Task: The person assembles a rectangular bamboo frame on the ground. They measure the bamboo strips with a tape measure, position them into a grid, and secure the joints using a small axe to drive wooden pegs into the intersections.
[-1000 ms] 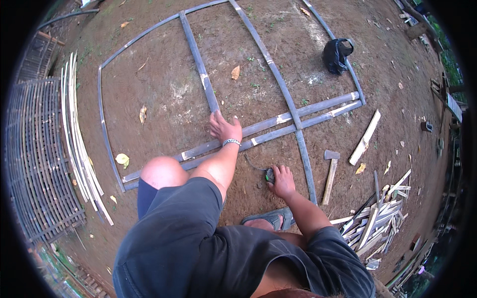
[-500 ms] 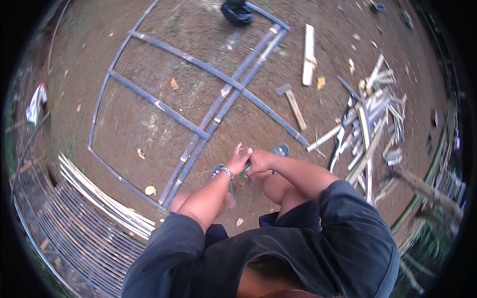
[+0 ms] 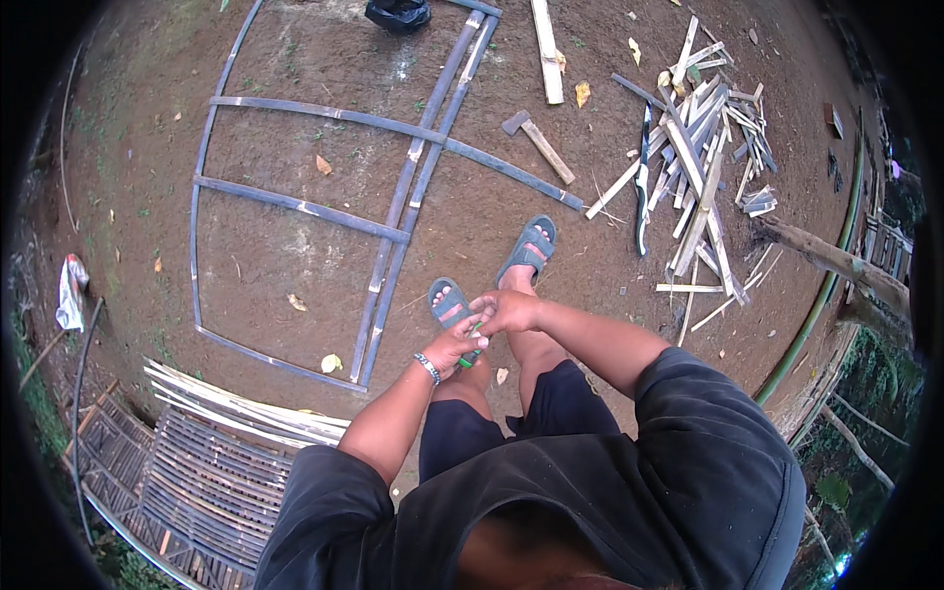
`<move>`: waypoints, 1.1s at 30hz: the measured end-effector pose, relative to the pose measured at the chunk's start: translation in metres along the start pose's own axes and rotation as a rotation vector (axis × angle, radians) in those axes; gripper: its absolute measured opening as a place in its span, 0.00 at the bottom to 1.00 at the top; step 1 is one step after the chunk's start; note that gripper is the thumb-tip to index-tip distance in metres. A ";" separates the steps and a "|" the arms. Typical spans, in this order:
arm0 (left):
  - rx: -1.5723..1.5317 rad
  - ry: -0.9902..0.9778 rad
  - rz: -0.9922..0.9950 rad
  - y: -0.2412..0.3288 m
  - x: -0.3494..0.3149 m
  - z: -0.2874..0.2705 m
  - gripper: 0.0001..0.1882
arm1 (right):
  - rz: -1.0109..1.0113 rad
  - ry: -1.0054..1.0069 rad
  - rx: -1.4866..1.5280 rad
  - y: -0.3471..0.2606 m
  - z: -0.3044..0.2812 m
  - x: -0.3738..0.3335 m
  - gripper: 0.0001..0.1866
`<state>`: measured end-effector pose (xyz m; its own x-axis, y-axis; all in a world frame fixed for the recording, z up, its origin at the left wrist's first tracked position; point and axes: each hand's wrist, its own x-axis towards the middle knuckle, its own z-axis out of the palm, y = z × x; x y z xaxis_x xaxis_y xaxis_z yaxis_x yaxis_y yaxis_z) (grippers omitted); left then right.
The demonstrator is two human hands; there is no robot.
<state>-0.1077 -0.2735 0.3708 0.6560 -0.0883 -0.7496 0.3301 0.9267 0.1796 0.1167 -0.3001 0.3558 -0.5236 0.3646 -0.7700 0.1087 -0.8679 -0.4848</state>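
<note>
In front of my shins, my left hand (image 3: pixel 454 348), with a metal-banded watch or bracelet at the wrist, closes around a small green and dark object (image 3: pixel 469 361). My right hand (image 3: pixel 505 311) meets it from the right, fingers bent over the object's upper end. Fingers cover most of the object, so its kind cannot be made out. Ahead and to the left, a frame of dark bamboo strips (image 3: pixel 305 207) lies flat on the ground, with crosspieces over two long parallel strips. Neither hand touches it.
A hammer-like tool (image 3: pixel 544 151) with a wooden handle lies ahead. To the right are a heap of split bamboo pieces (image 3: pixel 696 147) and a long dark and white tool (image 3: pixel 642 187). A slatted bamboo platform (image 3: pixel 211 482), pale strips (image 3: pixel 246 408) and a black bag (image 3: pixel 398 14) lie around.
My view has shifted, and both sandaled feet now show fully. My hands have come lower and nearer my body, still together, with more of the green object showing between them.
</note>
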 end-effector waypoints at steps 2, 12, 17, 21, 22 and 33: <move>0.009 0.028 -0.030 0.001 -0.024 0.000 0.42 | 0.014 -0.015 -0.095 -0.031 0.017 -0.006 0.47; 0.375 0.068 0.015 0.029 -0.091 -0.048 0.27 | 0.013 -0.031 0.229 -0.081 -0.014 0.021 0.39; 0.450 0.106 -0.056 0.057 -0.099 -0.075 0.17 | -0.221 0.203 0.398 -0.107 -0.091 0.041 0.39; 0.577 0.333 -0.127 0.105 -0.072 -0.106 0.14 | -0.238 0.268 0.485 -0.124 -0.164 0.076 0.36; 0.524 0.415 -0.095 0.107 -0.060 -0.118 0.14 | -0.215 0.295 0.473 -0.137 -0.174 0.080 0.36; 0.083 0.584 -0.161 0.188 0.070 -0.156 0.12 | 0.700 1.247 -0.459 0.032 -0.423 0.201 0.20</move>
<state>-0.1056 -0.0481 0.2524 0.1200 0.0115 -0.9927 0.4614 0.8847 0.0660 0.3724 -0.1124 0.0104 0.7554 0.1828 -0.6292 0.3978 -0.8910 0.2187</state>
